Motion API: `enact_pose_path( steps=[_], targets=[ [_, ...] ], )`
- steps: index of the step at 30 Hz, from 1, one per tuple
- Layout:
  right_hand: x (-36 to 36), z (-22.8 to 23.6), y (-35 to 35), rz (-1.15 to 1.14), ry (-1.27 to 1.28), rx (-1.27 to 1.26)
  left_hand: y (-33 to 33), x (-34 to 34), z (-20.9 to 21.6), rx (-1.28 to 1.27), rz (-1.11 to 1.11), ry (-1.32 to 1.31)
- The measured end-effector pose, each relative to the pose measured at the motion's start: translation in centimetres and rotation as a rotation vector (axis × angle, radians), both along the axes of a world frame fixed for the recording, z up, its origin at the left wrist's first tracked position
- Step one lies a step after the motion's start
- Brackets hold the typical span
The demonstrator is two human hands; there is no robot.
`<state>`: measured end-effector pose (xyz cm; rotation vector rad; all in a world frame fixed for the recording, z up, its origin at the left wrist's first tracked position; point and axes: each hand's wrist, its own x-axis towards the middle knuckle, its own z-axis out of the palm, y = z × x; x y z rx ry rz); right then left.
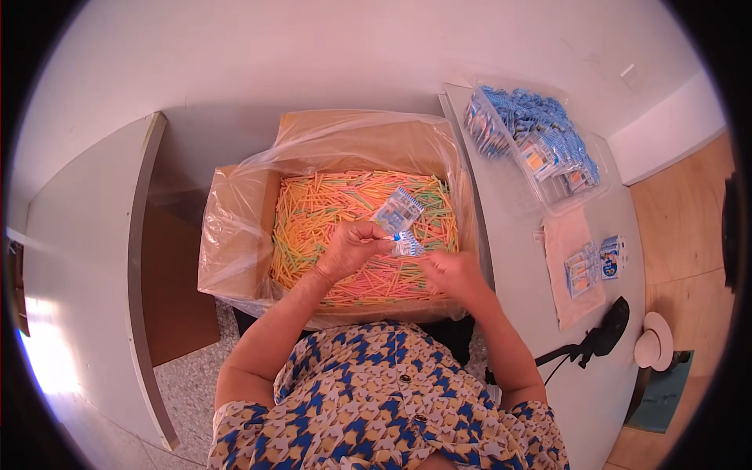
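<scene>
A small blue-and-white clear packet [406,244] is pinched by the fingertips of my left hand [352,249] above the open box. Just right of it is my right hand [453,276], its fingers curled closed near the packet's edge and slightly smeared. Whether it grips the packet or something small, I cannot make out. A second clear packet with blue print [399,209] is just beyond my left fingertips, over the sticks. Beneath both hands, thin pink, yellow, orange and green sticks [313,223] fill the plastic-lined cardboard box [235,235].
On the grey table at right, a clear plastic bin [513,160] holds many blue packets. Nearer lie a pink cloth [578,305], several filled packets [582,270] and a black jointed stand [603,333]. A grey panel [86,258] stands at left.
</scene>
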<state>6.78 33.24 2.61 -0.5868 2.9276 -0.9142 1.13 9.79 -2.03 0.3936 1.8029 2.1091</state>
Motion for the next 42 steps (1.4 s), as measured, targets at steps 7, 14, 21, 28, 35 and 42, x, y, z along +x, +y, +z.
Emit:
enact_pose_path(
  steps=[7,14,21,28,35,42],
  targets=[
    [-3.4,7.0,-3.1,-0.334,-0.431,-0.676,0.5,-0.1,0.3,0.171,-0.083,-0.093],
    [-5.5,3.9,-2.2,-0.187,-0.364,-0.469,0.5,-0.2,1.2,0.133,-0.207,0.037],
    [-4.4,5.7,-4.3,0.013,0.082,-0.167,0.1,0.0,0.2,0.076,-0.156,-0.144],
    [-3.2,5.1,-3.0,-0.04,-0.109,-0.363,0.1,0.0,0.5,0.182,-0.135,-0.137],
    [-1.6,3.4,-2.5,0.032,0.284,-0.301,1.8,-0.1,-0.4,-0.197,-0.094,-0.116],
    [2.3,8.0,7.8,-0.155,-0.007,-0.416,3.3,0.6,1.5,0.019,-0.044,-0.004]
  ],
)
